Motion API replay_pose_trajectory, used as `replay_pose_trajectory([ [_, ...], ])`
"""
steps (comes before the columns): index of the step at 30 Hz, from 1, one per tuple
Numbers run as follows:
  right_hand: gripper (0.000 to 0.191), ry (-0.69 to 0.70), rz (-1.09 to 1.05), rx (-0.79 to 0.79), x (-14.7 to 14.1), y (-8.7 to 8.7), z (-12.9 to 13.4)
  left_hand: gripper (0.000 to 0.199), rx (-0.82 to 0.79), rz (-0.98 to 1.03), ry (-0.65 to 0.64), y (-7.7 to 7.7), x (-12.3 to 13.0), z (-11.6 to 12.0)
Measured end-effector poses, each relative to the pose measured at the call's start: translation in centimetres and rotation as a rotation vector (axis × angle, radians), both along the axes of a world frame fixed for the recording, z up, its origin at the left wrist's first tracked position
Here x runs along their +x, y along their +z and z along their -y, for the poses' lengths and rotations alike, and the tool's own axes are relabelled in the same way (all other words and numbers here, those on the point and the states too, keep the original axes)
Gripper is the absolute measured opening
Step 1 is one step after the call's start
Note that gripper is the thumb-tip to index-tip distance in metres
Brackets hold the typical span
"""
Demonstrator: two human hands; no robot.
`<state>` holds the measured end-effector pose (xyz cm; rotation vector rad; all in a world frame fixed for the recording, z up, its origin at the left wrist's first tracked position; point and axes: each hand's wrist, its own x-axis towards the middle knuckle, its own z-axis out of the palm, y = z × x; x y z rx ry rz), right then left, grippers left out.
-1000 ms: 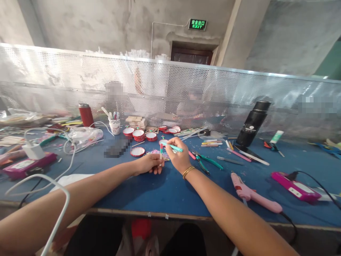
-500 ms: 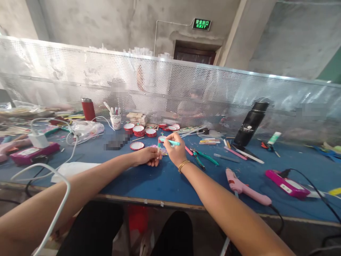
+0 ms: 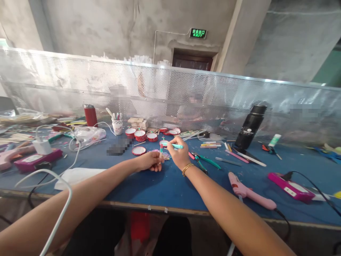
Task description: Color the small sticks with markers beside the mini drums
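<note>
My left hand is closed on a small flat stick, held upright, with red and green colouring on it. Between the fingers of my right hand is a turquoise marker pen, its tip against or very near the upper part of the stick. Behind and below both hands lies a small heap of colourful bits, partly hidden. A red-rimmed white round dish sits just left of my hands, and others like it stand stacked behind.
Right of my hands lie green-handled pliers, several markers and a pink glue gun. A black bottle stands before the perforated screen. At the left are a cup of pens, a red tumbler and a white cable.
The camera view has tilted up slightly, so the whole scene sits lower. Both hands keep their grips, with the marker still at the stick.
</note>
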<state>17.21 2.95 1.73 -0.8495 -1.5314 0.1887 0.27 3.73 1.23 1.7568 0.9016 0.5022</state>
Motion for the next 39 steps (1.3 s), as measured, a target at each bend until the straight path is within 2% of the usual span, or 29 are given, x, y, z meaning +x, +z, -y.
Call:
replay_pose_trajectory([
  [15,0.017,-0.057,0.083,0.021,0.0,0.3,0.0,0.037,-0.029,0.022,0.046,0.0,0.1,0.0],
  [26,0.016,-0.017,0.092,0.018,0.0,0.4,0.1,0.035,-0.006,0.056,0.098,0.4,0.4,1.3],
  [34,0.006,0.038,0.069,-0.009,-0.2,0.4,0.2,0.034,-0.039,0.022,0.16,0.2,0.7,0.7],
  [39,0.011,0.011,0.081,-0.045,0.0,0.3,0.1,0.035,-0.043,0.02,0.184,0.1,0.6,0.5],
])
